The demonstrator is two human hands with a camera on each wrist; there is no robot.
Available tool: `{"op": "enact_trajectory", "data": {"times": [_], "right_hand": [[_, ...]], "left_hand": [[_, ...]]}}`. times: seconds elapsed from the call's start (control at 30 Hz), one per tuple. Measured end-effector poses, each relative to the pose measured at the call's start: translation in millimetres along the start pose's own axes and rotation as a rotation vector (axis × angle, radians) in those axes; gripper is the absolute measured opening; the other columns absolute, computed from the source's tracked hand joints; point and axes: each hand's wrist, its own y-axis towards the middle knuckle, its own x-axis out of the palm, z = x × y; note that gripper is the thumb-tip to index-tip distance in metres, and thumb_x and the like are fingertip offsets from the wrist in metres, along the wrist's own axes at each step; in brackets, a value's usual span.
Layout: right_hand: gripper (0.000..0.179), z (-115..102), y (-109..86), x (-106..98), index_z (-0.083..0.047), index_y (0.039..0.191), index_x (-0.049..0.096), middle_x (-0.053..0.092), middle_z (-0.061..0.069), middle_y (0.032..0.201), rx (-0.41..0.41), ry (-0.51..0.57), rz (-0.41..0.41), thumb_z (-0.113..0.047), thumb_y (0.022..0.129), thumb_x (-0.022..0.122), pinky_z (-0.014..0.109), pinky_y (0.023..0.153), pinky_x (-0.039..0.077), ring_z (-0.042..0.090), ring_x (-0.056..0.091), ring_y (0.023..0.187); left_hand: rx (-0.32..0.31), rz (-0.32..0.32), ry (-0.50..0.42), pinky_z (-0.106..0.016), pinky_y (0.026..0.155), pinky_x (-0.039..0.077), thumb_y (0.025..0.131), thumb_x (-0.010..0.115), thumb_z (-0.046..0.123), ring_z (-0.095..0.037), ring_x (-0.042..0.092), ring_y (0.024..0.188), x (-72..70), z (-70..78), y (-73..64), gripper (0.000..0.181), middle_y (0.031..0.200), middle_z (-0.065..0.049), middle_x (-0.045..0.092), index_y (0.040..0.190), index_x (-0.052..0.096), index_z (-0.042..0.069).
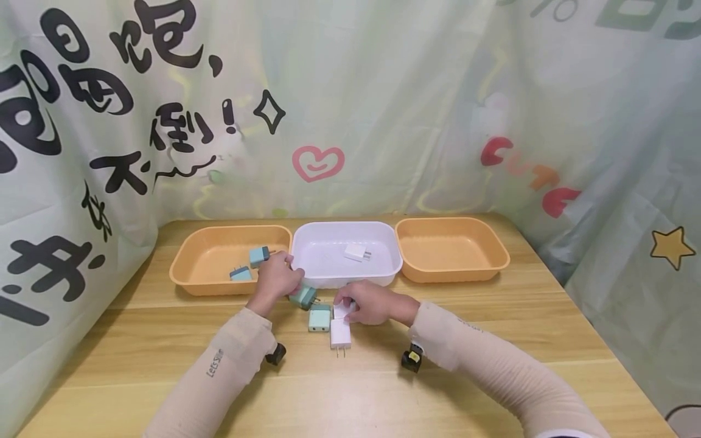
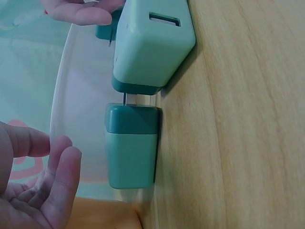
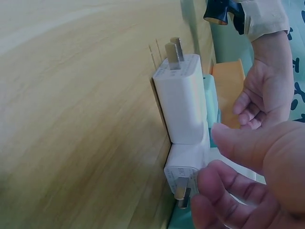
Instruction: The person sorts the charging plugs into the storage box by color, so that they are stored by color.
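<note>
On my feed the right hand (image 1: 375, 302) has thumb and forefinger slightly parted at the smaller white charger (image 3: 181, 160), just in front of the white tray (image 1: 323, 249); I can't tell whether they pinch it. The left hand (image 1: 278, 275) is at the white tray's left end, thumb and fingers apart and loosely bent, with nothing between them that I can see. Touching the smaller charger is a longer white charger (image 3: 181, 105), farther out in front of the white tray, its prongs pointing away from that tray. Beside the pair, two green chargers (image 1: 319, 319) (image 1: 303, 297) lie before the white tray's left half. Inside the white tray I see one white charger (image 1: 356, 251). Left of it, an orange tray (image 1: 208, 249) holds two bluish chargers (image 1: 259, 257) (image 1: 241, 274); right of it sits a second orange tray (image 1: 451, 243). All three stand on a wooden table (image 1: 350, 395), with a printed curtain (image 1: 372, 121) behind the white tray.
</note>
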Motion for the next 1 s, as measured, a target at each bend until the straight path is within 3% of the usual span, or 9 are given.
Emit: {"op": "enact_trajectory", "data": {"times": [0.2,0.37,0.6,0.83,1.0], "right_hand": [[0.033,-0.7,-1.0,3.7,-0.002,0.112,0.067,0.057,0.000,0.078,0.014,-0.031,0.024,-0.004,0.080,0.077,0.022,0.066,0.046,0.010,0.049,0.069],[0.032,-3.1,-2.4,10.7,0.000,0.110,0.067,0.054,0.000,0.072,-0.010,-0.047,0.013,-0.002,0.080,0.076,0.021,0.061,0.044,0.009,0.046,0.065],[0.029,-6.4,-4.5,7.9,-0.003,0.108,0.069,0.066,0.003,0.097,0.038,-0.094,0.023,-0.001,0.079,0.076,0.024,0.080,0.052,0.014,0.060,0.088],[0.031,-5.8,-6.4,6.5,-0.006,0.108,0.069,0.065,0.004,0.102,0.028,-0.152,0.051,-0.004,0.078,0.079,0.028,0.084,0.052,0.017,0.060,0.093],[0.039,-5.7,-7.1,8.8,-0.004,0.117,0.067,0.066,0.008,0.115,0.033,-0.164,0.062,-0.003,0.079,0.078,0.032,0.092,0.050,0.022,0.061,0.106]], "left_hand": [[0.007,0.008,0.007,-0.025,0.051,0.050,0.086,0.063,0.012,-0.016,0.062,0.055,0.2,-0.6,-1.3,0.036,0.070,-0.011,0.063,0.115,0.054,-0.007],[-0.025,-0.011,0.025,-0.025,0.050,0.049,0.087,0.063,0.012,-0.017,0.061,0.056,-0.3,-5.7,-5.8,0.032,0.071,-0.011,0.061,0.111,0.055,-0.006],[0.004,0.002,0.027,-0.025,0.050,0.047,0.086,0.063,0.014,-0.017,0.060,0.055,0.9,-5.0,-2.9,0.029,0.066,-0.009,0.061,0.107,0.056,-0.005],[-0.001,-0.001,0.020,-0.025,0.051,0.048,0.087,0.063,0.013,-0.016,0.061,0.055,-0.2,-0.2,-0.9,0.032,0.068,-0.009,0.062,0.111,0.055,-0.005],[-0.005,-0.003,0.021,-0.025,0.050,0.048,0.087,0.063,0.014,-0.017,0.061,0.056,-0.8,0.0,-0.4,0.031,0.069,-0.010,0.062,0.111,0.054,-0.005]]}}
